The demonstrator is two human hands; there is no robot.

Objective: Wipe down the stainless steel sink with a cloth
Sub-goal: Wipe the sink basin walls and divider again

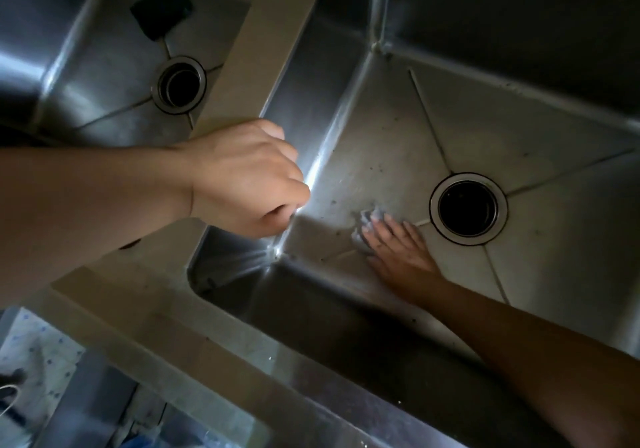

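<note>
Steel dulled with specks covers the floor of the right basin of the sink (540, 129), and that is where your right hand (398, 250) works: fingers laid out fairly flat, pressing a small pale cloth (367, 220) that peeks out past the fingertips toward 11 o'clock. The drain (468, 208) lies just beside that hand at about 2 o'clock, while the grimy floor stretches on toward 12. Your left hand (242, 177) hangs loosely curled, holding nothing, over the divider (263, 42) between the basins, well apart from the cloth, so the right hand is plainly the nearer one. I judge the next stroke should push the cloth on along the forearm's line, toward 11.
</note>
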